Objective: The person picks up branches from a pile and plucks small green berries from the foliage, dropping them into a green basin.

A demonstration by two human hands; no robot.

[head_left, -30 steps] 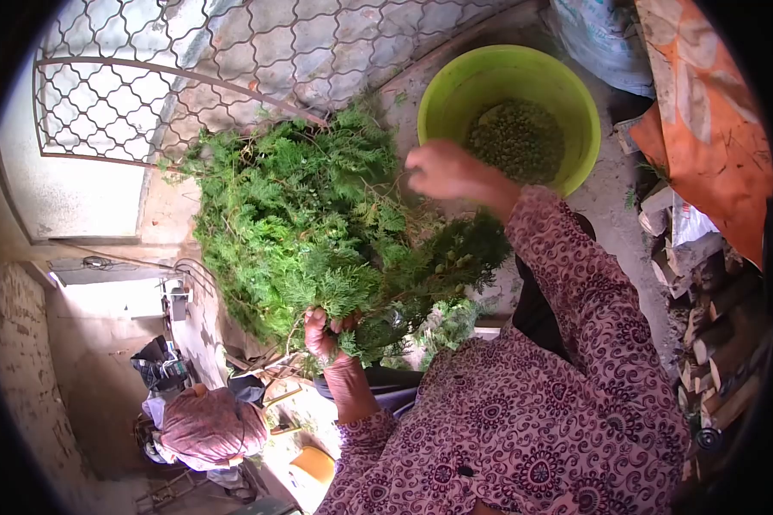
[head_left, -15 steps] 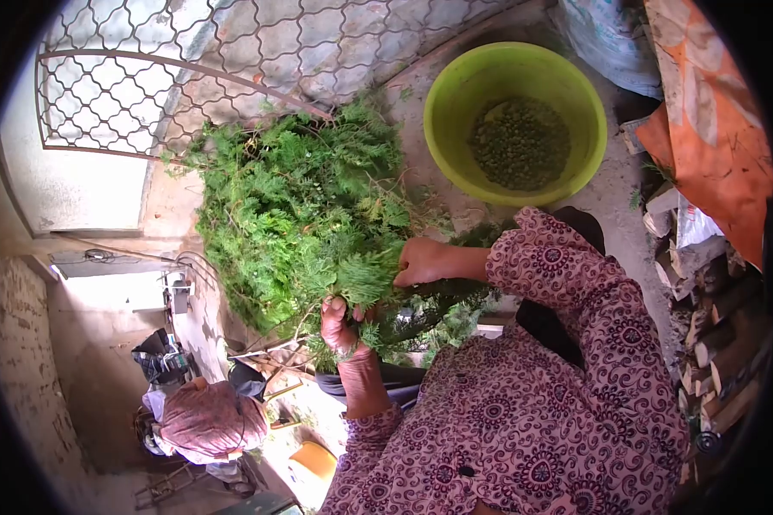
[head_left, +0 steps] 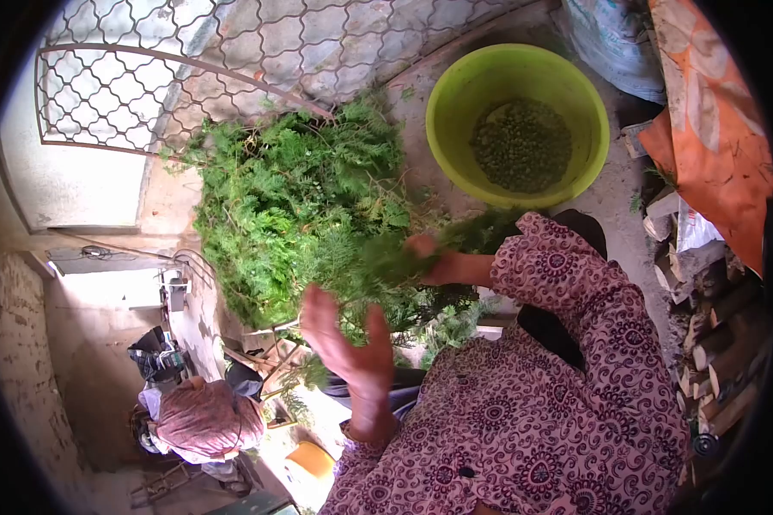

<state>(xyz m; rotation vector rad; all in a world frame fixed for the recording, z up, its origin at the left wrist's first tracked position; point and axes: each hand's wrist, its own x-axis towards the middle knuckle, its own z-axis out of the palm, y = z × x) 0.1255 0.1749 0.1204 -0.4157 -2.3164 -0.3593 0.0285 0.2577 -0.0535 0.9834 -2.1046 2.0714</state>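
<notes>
A big heap of green conifer branches [head_left: 275,197] lies on the ground in front of me. My right hand [head_left: 434,264] is closed on a leafy conifer branch [head_left: 382,266], which is smeared by motion over the near edge of the heap. My left hand [head_left: 348,343] is raised just below that branch, fingers apart, and I see nothing held in it. Beyond my right forearm stands a lime-green tub [head_left: 447,146], its bottom covered with small round green pieces [head_left: 524,146].
A metal lattice gate [head_left: 189,60] borders the heap. To the right are stacked firewood [head_left: 721,352], an orange sheet [head_left: 713,172] and a pale sack [head_left: 614,43]. Another person [head_left: 210,416] is at lower left, near a yellow container [head_left: 311,461].
My left hand has let go of the foliage, opened and moved slightly down and left. My right hand has shifted slightly right with the branch, now blurred.
</notes>
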